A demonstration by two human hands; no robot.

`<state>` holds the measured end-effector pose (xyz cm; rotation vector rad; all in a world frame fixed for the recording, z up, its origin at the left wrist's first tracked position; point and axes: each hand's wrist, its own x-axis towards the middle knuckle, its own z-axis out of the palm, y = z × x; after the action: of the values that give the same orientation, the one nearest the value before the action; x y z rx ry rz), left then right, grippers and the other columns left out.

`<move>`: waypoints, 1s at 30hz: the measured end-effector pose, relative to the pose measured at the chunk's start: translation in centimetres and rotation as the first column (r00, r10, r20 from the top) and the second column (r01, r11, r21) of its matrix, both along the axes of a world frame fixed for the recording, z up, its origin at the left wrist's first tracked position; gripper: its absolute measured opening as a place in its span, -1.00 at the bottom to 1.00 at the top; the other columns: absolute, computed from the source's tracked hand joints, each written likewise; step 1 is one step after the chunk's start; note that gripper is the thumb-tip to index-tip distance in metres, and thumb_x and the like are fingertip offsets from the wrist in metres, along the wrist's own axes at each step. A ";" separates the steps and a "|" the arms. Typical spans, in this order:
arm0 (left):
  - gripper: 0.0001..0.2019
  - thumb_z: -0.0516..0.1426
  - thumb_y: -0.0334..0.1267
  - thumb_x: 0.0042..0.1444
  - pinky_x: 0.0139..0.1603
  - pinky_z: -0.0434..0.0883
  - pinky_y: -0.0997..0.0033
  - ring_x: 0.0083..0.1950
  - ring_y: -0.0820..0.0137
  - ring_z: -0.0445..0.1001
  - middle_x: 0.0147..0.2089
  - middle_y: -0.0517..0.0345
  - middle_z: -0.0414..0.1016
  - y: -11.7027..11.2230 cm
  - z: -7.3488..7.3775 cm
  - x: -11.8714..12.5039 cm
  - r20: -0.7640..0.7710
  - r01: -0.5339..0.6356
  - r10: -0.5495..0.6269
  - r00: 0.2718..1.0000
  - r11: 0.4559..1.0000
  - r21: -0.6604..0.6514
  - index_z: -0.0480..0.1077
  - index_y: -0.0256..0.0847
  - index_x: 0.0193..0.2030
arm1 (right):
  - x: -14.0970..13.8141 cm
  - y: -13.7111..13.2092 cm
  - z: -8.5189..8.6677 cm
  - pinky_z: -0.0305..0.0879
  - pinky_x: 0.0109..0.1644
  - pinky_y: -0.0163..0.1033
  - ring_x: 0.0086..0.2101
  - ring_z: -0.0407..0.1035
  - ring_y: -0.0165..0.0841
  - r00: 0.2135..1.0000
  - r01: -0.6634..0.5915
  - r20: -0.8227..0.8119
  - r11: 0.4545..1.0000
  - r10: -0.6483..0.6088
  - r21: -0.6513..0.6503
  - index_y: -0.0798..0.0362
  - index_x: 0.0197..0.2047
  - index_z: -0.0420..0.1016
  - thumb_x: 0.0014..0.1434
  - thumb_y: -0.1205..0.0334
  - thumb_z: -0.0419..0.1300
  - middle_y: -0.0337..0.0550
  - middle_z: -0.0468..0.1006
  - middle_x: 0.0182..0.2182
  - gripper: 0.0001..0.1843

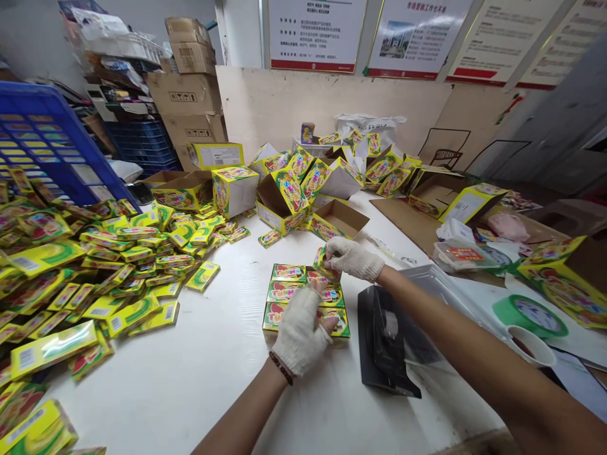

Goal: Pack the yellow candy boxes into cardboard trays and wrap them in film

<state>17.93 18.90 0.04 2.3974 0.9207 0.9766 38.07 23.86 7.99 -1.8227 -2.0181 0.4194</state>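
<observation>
Both of the person's hands wear white knit gloves, and the work sits on a white plastic-covered worktop. The right hand is closed from above on one small yellow pack, which stands tilted on its edge. The left hand, with a dark beaded bracelet at the wrist, lies on a block of packs; whether it grips them or only rests there, I cannot tell. The block shows three rows of two, six packs in all, and their fronts carry a bold "T" word I can't fully read.

To the left spreads a heap of loose packs, too many to count, with barcodes on some yellow sides. Beyond the hands stand open display cartons in the same print. Just right of the right forearm lies a black tray, and farther right sit a green tape roll and a white cup. A blue plastic crate stands far left. Four posters hang on the wall, their small text unreadable.
</observation>
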 end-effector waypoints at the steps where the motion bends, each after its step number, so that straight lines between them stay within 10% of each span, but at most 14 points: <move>1: -0.41 0.16 -0.07 0.13 0.34 0.25 0.03 0.31 0.13 0.28 0.19 -0.14 0.38 0.4 0.3 0.1 0.106 -0.053 0.060 0.992 0.996 -0.065 0.18 -0.25 0.26 | -0.3 -0.5 0.1 0.24 -0.25 -0.31 -0.33 0.28 -0.40 0.994 0.029 -0.110 0.998 -0.023 0.056 0.05 -0.37 0.31 0.05 0.20 0.18 -0.24 0.41 -0.37 -0.87; 6: -0.66 0.07 -0.23 0.18 0.08 0.43 0.21 0.02 0.27 0.48 0.00 0.00 0.51 3.7 4.1 0.6 0.205 -0.036 0.105 0.973 0.948 -0.316 0.29 -0.21 0.09 | -2.5 -3.2 0.5 0.34 -0.22 -0.22 -0.31 0.34 -0.35 0.863 0.211 -0.501 0.947 -0.064 0.242 0.02 -0.25 0.30 0.05 0.08 0.20 -0.19 0.44 -0.32 -0.74; 12: -0.62 0.10 -0.33 0.11 -0.01 0.42 0.26 -0.08 0.27 0.49 -0.08 0.08 0.53 7.9 7.8 0.5 -0.197 -0.032 0.006 0.980 0.991 -0.130 0.36 -0.16 0.10 | -1.2 -2.5 1.0 0.23 0.18 -0.15 0.09 0.31 -0.26 0.963 -0.093 -0.196 0.912 0.184 0.399 0.03 0.10 0.40 0.14 0.20 0.19 -0.01 0.41 0.09 -0.57; 18: -0.50 0.05 -0.17 0.22 0.11 0.40 0.12 0.08 0.16 0.46 0.09 -0.12 0.45 10.4 4.1 -0.6 -0.307 -0.143 0.112 0.945 0.986 -0.081 0.22 -0.29 0.28 | -0.9 0.2 -3.5 0.35 -0.03 -0.26 -0.14 0.46 -0.29 0.926 0.352 -0.120 0.933 -0.358 -0.072 0.10 -0.13 0.58 0.19 0.29 0.07 -0.08 0.61 -0.19 -0.71; 24: -0.61 0.02 -0.23 0.25 0.38 0.17 0.09 0.37 0.16 0.17 0.13 -0.10 0.42 9.9 0.1 -2.7 -0.355 0.022 -0.037 0.934 0.999 -0.046 0.33 -0.29 0.18 | -2.8 -0.9 -6.4 0.20 0.20 -0.19 0.13 0.30 -0.22 0.939 0.335 -0.042 0.934 -0.342 -0.125 0.16 0.23 0.36 0.28 0.19 -0.02 0.08 0.41 0.17 -0.50; 30: -0.52 0.03 0.00 0.25 0.27 0.02 -0.49 0.41 -0.18 0.02 0.40 -0.16 0.14 8.2 0.6 -2.3 -0.553 0.067 -0.018 0.833 0.995 0.069 0.30 -0.13 0.25 | -3.4 -1.4 -6.9 -0.03 0.30 0.18 0.30 -0.06 0.15 0.928 0.209 0.347 0.961 -0.137 -0.181 0.22 0.42 0.03 0.32 -0.02 -0.06 0.18 0.20 0.30 -0.28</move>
<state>15.61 27.12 0.63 2.8221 1.0175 0.2906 34.65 22.41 1.13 -2.3208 -2.0616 0.3026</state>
